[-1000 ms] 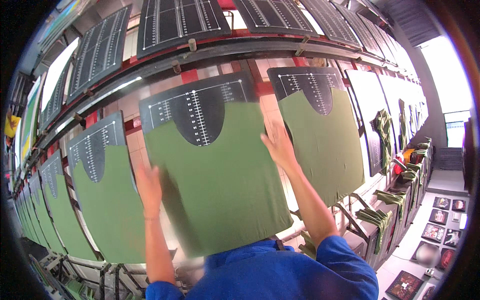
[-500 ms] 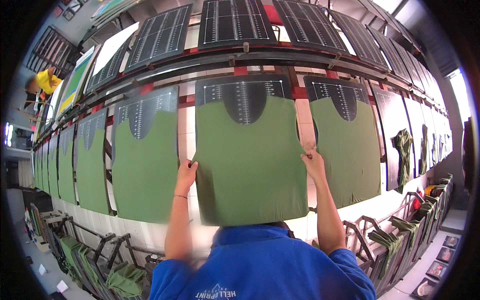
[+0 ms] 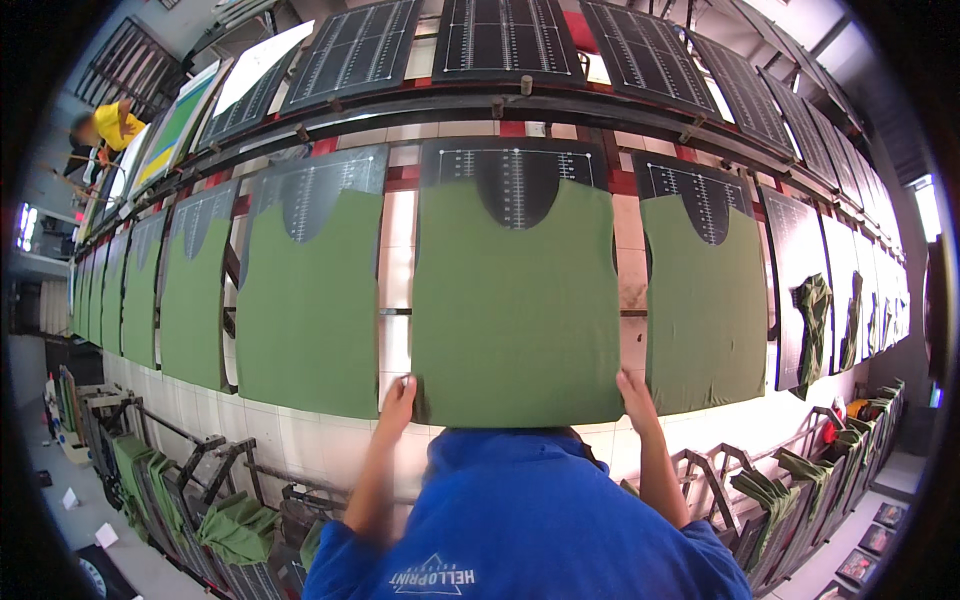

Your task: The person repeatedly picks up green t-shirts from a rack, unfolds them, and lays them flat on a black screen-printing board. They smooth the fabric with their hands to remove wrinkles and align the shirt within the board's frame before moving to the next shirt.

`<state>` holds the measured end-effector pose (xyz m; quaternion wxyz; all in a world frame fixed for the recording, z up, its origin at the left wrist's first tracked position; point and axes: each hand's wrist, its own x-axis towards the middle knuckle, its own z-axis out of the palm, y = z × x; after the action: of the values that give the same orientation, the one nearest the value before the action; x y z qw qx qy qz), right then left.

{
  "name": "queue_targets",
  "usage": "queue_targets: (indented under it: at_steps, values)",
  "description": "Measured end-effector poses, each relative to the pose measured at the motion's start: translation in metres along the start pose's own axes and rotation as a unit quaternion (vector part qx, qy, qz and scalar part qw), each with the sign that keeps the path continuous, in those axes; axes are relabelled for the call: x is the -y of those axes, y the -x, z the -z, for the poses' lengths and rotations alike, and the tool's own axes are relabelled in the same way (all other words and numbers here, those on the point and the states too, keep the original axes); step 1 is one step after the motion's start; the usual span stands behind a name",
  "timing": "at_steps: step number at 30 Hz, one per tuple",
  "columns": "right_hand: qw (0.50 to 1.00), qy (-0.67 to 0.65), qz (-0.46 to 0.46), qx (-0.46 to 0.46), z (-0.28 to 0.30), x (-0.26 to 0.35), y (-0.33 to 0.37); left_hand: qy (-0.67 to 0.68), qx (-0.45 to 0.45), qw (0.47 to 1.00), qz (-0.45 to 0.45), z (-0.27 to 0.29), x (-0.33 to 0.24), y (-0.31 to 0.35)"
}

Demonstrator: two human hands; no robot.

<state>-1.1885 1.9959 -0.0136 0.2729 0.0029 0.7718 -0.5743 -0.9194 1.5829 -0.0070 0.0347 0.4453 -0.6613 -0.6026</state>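
Observation:
A green T-shirt (image 3: 515, 300) is stretched flat over a black printing board (image 3: 450, 158) in front of me. Its neckline curves round the board's white ruler marks. At the shirt's lower left edge, my left hand (image 3: 398, 402) pinches the fabric, thumb on the near side. My right hand (image 3: 637, 400) grips the opposite edge at about the same height, fingers closed and partly tucked out of sight. The shirt's surface looks smooth between them, and its lower end meets my blue top.
Neighbouring boards carry another green shirt (image 3: 310, 310) on the left and a green shirt (image 3: 705, 310) on the right. Bunched green cloth (image 3: 815, 330) lies on a farther board. Behind runs a row of bare black boards (image 3: 508, 45). A person in yellow (image 3: 118, 125) is at far left.
Both hands have slid down the shirt's side edges toward me, from about mid-length to near the bottom. The view has shifted slightly. The shirt still lies flat on its board.

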Motion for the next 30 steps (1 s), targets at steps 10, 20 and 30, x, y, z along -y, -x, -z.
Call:
queue_targets:
  at_steps: [10,20,30]
  values:
    - [0.981,0.118,-0.152,0.010,0.033,0.020,0.080,0.100,0.091,0.989,0.053,0.037,0.036,0.060]
    - [0.905,0.423,-0.017,-0.035,0.025,0.029,0.050,0.088,0.050,0.993,0.067,0.029,0.054,0.068]
    - [0.697,0.590,0.384,0.135,-0.169,0.164,-0.135,0.054,0.010,0.996,0.072,0.028,0.085,0.089]
